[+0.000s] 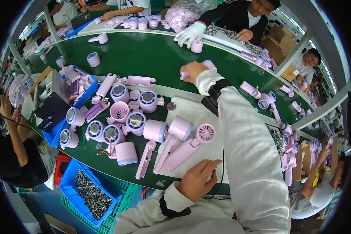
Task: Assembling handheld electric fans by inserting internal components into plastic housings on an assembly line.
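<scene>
My right hand (194, 71) reaches over the far edge of my worktop to the green conveyor belt, its fingers closed around a pink handheld fan (210, 65). The fan's round head shows beyond the hand; its middle is hidden under my fingers. Close to my body, my left hand (199, 180) hovers at the near table edge, fingers loosely bent, thumb and index apart, nothing visible in it. Just past it, a fan housing with a round grille (205, 133) lies on the white mat (214, 154). Left of that are a fan with a lilac-rimmed head (180, 128) and a handle shell (146, 160).
Several fan heads (148, 101) crowd the worktop's left side, by a blue bin (90, 86) of pink parts. A blue crate (72, 168) of metal pieces stands below left. Across the green belt (140, 54), a co-worker's gloved hand (192, 34) touches a fan head. A black cable (222, 171) hangs near my left hand.
</scene>
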`<act>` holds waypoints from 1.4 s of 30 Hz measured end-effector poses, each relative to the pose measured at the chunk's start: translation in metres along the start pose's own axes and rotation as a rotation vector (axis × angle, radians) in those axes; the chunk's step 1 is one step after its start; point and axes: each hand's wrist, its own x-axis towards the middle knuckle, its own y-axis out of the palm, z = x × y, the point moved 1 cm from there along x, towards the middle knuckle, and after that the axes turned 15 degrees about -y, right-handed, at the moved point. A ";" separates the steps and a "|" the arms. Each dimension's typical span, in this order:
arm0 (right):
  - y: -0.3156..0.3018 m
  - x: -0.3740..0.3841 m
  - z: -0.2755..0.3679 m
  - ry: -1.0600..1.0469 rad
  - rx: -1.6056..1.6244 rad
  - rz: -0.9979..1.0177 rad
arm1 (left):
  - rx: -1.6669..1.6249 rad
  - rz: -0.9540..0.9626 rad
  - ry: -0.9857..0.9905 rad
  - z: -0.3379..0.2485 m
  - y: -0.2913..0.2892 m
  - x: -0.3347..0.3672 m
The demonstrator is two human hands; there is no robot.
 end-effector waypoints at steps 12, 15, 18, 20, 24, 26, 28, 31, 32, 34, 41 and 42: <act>-0.104 -0.225 0.106 0.107 0.446 -0.626 | 0.087 0.063 0.024 0.008 -0.010 -0.001; -0.090 -0.280 0.132 0.164 0.414 -0.697 | 0.172 0.091 0.027 0.008 -0.016 0.000; -0.060 -0.320 0.150 0.269 0.428 -0.773 | 0.298 0.134 0.062 0.002 -0.016 -0.001; -0.033 -0.332 0.155 0.358 0.584 -0.864 | 0.389 0.119 0.059 -0.005 -0.017 -0.002; -0.001 -0.336 0.154 0.483 0.900 -1.079 | 0.219 0.288 0.013 -0.027 -0.003 0.003; 0.006 -0.334 0.155 0.474 1.019 -1.137 | 0.107 0.396 -0.089 -0.028 0.010 0.000; 0.009 -0.331 0.156 0.449 1.044 -1.150 | -0.160 0.594 -0.284 -0.026 0.021 -0.002; 0.010 -0.329 0.158 0.406 1.066 -1.160 | -0.114 0.667 -0.170 -0.020 0.031 0.005; 0.010 -0.329 0.159 0.414 1.054 -1.149 | -0.098 0.708 -0.112 -0.021 0.034 0.008; 0.011 -0.330 0.160 0.430 1.028 -1.129 | -0.043 0.721 -0.068 -0.034 0.041 0.015; 0.012 -0.330 0.167 0.382 0.902 -1.058 | 0.222 0.698 0.174 -0.036 0.078 0.022; 0.012 -0.331 0.166 0.369 0.848 -1.028 | 0.205 0.602 0.264 -0.032 0.085 0.020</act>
